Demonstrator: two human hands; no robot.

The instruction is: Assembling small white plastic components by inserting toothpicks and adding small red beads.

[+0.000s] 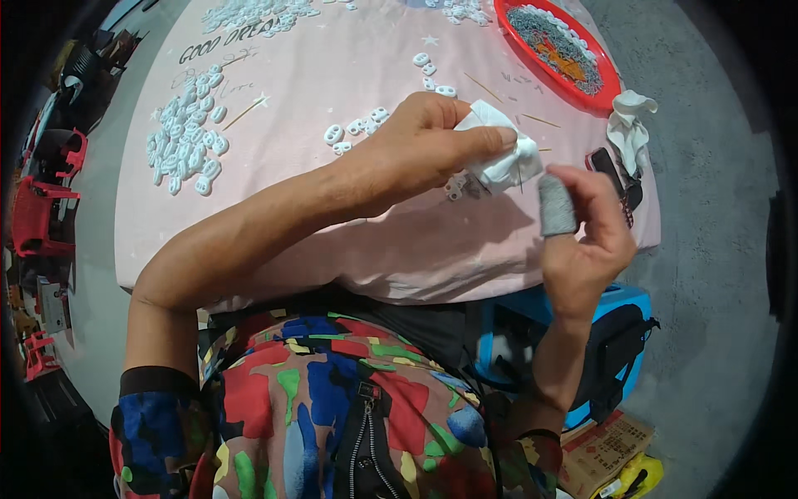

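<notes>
My left hand [436,141] reaches across from the left, thumb pressed on a folded white cloth or tissue [503,162] over the table. A thin dark line, perhaps a pin or wire, shows at the lower edge of that white piece. Just under it lie a few small clear or white bits [457,187], partly covered. Right of the cloth, apart from it, is my right hand [586,245], its index finger bent toward the thumb. A grey knitted finger sleeve [557,206] covers that thumb. Whatever is pinched there is too small to make out.
White two-holed oval pieces [187,133] lie heaped at the left of the pink tablecloth [291,91], with more at the back. Thin wooden sticks [540,121] are scattered about. A red tray [611,96] holds grey and orange bits. Beside it lie a white glove [629,125] and a phone [600,166].
</notes>
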